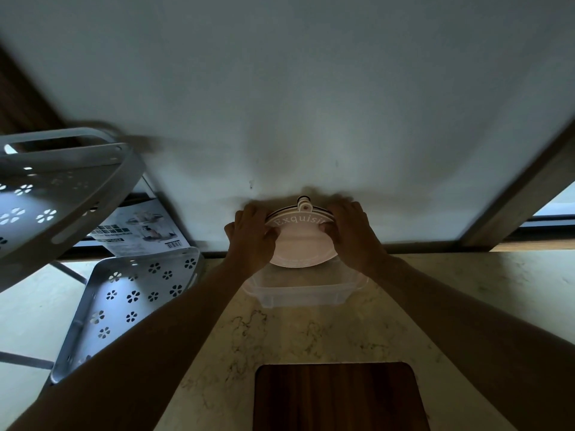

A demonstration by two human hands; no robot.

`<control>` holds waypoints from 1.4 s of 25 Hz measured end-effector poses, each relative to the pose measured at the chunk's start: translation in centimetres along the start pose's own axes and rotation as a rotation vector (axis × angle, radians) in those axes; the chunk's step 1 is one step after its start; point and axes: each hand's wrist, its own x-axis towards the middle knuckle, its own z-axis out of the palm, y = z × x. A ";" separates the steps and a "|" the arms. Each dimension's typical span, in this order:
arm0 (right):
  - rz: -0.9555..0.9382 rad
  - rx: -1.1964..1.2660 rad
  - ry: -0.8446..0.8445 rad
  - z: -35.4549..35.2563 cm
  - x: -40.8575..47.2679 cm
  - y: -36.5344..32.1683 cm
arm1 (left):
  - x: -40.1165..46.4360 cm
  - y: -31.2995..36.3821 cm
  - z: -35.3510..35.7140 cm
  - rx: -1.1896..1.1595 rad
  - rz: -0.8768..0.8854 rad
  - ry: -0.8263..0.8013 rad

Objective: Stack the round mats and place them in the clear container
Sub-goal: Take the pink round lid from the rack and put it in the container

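Perforated grey metal trays [133, 293] with flower cut-outs crowd the left, a dark wooden board [336, 396] sits near on the marbled desk [451, 306]. Nothing blocks the clear container [303, 293] — thin, see-through plastic, by the wall. Over its far edge, the round mats [300, 241], pale, flat, stacked, lettered "Exquisit". Left hand [252, 234] and right hand [351, 231] clamp opposite rims — each grip closed on the stack.

Marbled stone-look counter [435, 306], dark wooden board [336, 399], clear plastic container [305, 295], perforated, probably metal, matt rack [130, 300].
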 end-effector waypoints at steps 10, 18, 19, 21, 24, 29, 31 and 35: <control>-0.060 0.039 -0.068 -1.7 1.0 0.0 | 1.0 -0.4 -3.8 -0.151 0.140 -0.039; -0.067 0.022 -0.060 -1.6 0.7 -0.6 | 0.5 -1.0 -3.0 -0.178 0.082 -0.002; -0.074 0.026 -0.047 -1.8 0.6 -0.7 | 0.5 -1.0 -3.1 -0.184 0.072 0.002; -0.069 0.007 -0.032 -1.7 0.2 -0.7 | 0.4 -1.1 -2.8 -0.163 0.058 -0.027; -0.055 -0.054 -0.073 -0.6 -0.7 -0.4 | 0.0 -0.9 -1.9 -0.125 0.036 -0.061; -0.063 -0.031 -0.040 -1.1 -0.1 -0.3 | 0.1 -0.8 -2.1 -0.140 0.015 -0.062; -0.079 -0.040 -0.041 -0.9 -0.5 -0.2 | -0.4 -0.6 -2.1 -0.137 0.012 -0.054; -0.037 -0.069 -0.062 -0.4 -0.7 -0.2 | -0.8 -0.3 -1.6 -0.089 -0.011 -0.057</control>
